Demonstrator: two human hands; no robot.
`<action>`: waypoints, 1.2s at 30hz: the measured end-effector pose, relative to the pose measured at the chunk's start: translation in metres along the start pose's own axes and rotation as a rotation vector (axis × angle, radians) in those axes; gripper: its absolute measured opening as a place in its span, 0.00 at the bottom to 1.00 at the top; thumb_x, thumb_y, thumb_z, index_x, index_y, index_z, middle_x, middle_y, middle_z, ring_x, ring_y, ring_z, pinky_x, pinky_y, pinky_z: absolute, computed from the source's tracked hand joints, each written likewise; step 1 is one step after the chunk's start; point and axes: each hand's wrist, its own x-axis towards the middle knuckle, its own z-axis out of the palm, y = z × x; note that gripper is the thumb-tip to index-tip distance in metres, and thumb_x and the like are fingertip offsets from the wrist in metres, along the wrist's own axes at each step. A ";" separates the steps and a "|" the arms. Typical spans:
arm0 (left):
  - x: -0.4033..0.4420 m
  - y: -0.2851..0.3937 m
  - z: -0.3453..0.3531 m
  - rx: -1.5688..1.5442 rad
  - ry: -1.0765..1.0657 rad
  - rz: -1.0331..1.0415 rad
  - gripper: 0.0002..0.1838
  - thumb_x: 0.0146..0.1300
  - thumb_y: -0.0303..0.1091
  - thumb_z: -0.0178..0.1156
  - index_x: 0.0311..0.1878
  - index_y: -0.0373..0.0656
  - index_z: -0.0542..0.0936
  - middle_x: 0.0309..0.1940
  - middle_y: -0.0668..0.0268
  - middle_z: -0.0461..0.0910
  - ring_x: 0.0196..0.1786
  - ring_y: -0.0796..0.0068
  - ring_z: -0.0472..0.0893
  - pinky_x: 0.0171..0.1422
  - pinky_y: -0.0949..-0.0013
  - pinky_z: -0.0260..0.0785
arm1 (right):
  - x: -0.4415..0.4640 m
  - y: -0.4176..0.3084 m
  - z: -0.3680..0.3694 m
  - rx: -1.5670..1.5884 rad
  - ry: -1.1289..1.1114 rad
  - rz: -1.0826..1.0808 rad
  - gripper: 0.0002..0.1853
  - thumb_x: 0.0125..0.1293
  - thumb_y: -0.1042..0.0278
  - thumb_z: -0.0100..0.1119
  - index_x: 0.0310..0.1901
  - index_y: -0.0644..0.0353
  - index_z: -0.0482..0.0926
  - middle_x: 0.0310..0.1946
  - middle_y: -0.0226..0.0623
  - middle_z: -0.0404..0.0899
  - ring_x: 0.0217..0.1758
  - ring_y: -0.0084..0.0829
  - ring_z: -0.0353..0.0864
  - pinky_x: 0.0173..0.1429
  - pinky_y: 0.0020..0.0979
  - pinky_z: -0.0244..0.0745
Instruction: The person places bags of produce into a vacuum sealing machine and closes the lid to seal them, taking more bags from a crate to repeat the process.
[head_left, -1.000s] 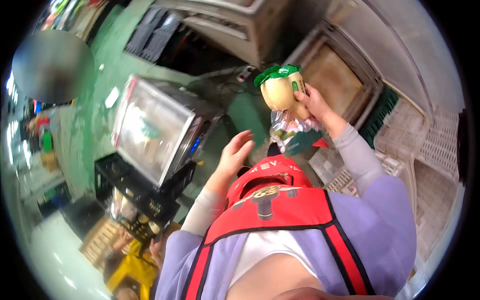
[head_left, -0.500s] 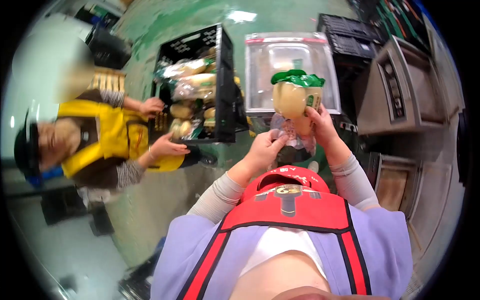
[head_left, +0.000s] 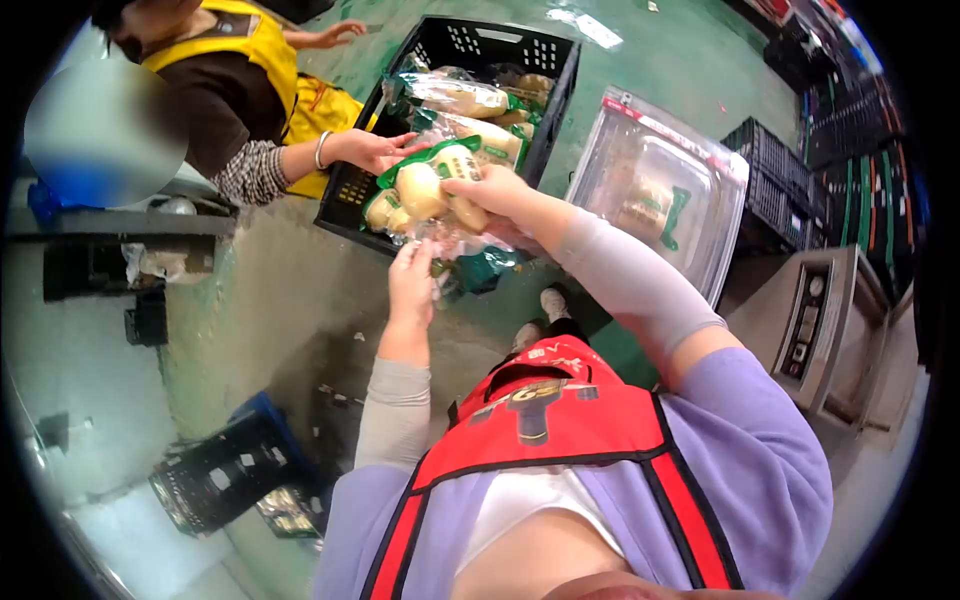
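A clear plastic bag of pale tan vegetables with a green edge (head_left: 421,190) is in my right hand (head_left: 497,192), its fingers wrapped over the bag's right side. My left hand (head_left: 410,283) is closed just below, pinching crumpled clear plastic (head_left: 447,240) with a pinkish tint. Both hands are at the near edge of a black crate (head_left: 549,150), which holds several similar bags (head_left: 465,98). A co-worker's hand (head_left: 372,150) reaches in from the left, close to the held bag; I cannot tell whether it touches.
Right of the crate stands a metal-framed platform (head_left: 600,165) with another bag (head_left: 650,205) on it. Black crates (head_left: 770,180) are stacked beyond it. A grey metal cabinet (head_left: 800,330) is at the right. More dark crates (head_left: 225,470) lie lower left.
My hands have moved left with the bag, from the platform to the crate's near edge. The view has turned, and the co-worker's hand is now beside the held bag.
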 end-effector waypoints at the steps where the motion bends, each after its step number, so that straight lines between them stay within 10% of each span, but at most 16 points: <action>1: 0.002 -0.001 -0.005 -0.003 0.010 0.098 0.08 0.65 0.33 0.52 0.41 0.38 0.75 0.33 0.71 0.77 0.35 0.83 0.76 0.38 0.80 0.67 | 0.013 -0.005 0.005 -0.069 -0.019 0.022 0.33 0.46 0.39 0.63 0.40 0.67 0.80 0.33 0.44 0.81 0.33 0.31 0.81 0.38 0.28 0.74; 11: 0.026 -0.054 -0.052 0.347 0.234 0.185 0.14 0.59 0.31 0.59 0.47 0.36 0.75 0.36 0.69 0.79 0.36 0.84 0.75 0.39 0.80 0.66 | 0.071 0.003 0.064 -0.351 -0.314 0.176 0.34 0.46 0.39 0.62 0.43 0.65 0.79 0.40 0.47 0.79 0.44 0.38 0.80 0.47 0.32 0.72; 16: 0.024 -0.059 -0.031 0.773 0.199 0.260 0.16 0.54 0.35 0.62 0.44 0.38 0.77 0.27 0.62 0.79 0.26 0.77 0.78 0.32 0.73 0.69 | 0.105 0.048 0.069 -0.625 -0.389 0.053 0.29 0.45 0.41 0.61 0.37 0.63 0.80 0.29 0.43 0.81 0.32 0.37 0.82 0.40 0.34 0.75; 19: 0.024 -0.056 -0.025 0.832 0.162 0.249 0.16 0.54 0.35 0.62 0.44 0.37 0.77 0.27 0.63 0.79 0.26 0.77 0.77 0.32 0.73 0.69 | 0.115 0.042 0.056 -0.560 -0.230 -0.190 0.20 0.48 0.55 0.63 0.39 0.61 0.79 0.29 0.42 0.81 0.35 0.38 0.81 0.42 0.36 0.75; 23: 0.023 -0.067 -0.028 0.683 0.168 0.255 0.15 0.54 0.32 0.62 0.43 0.37 0.77 0.24 0.64 0.76 0.23 0.77 0.74 0.31 0.74 0.68 | 0.130 -0.001 0.026 -0.457 0.619 -0.762 0.19 0.54 0.58 0.58 0.47 0.55 0.75 0.39 0.43 0.77 0.43 0.43 0.76 0.49 0.38 0.71; 27: 0.023 -0.069 -0.030 0.634 0.151 0.261 0.14 0.54 0.31 0.62 0.43 0.37 0.77 0.24 0.65 0.75 0.24 0.79 0.73 0.30 0.75 0.68 | 0.169 0.020 0.005 -0.739 0.474 -0.703 0.18 0.52 0.61 0.62 0.44 0.60 0.78 0.37 0.42 0.80 0.42 0.40 0.78 0.48 0.36 0.71; 36: 0.031 -0.033 -0.011 0.553 0.122 0.483 0.18 0.56 0.28 0.61 0.50 0.37 0.73 0.36 0.65 0.75 0.35 0.79 0.74 0.39 0.75 0.70 | 0.067 -0.032 -0.026 0.278 0.163 -0.520 0.07 0.56 0.75 0.61 0.37 0.64 0.80 0.28 0.28 0.78 0.31 0.15 0.72 0.34 0.20 0.68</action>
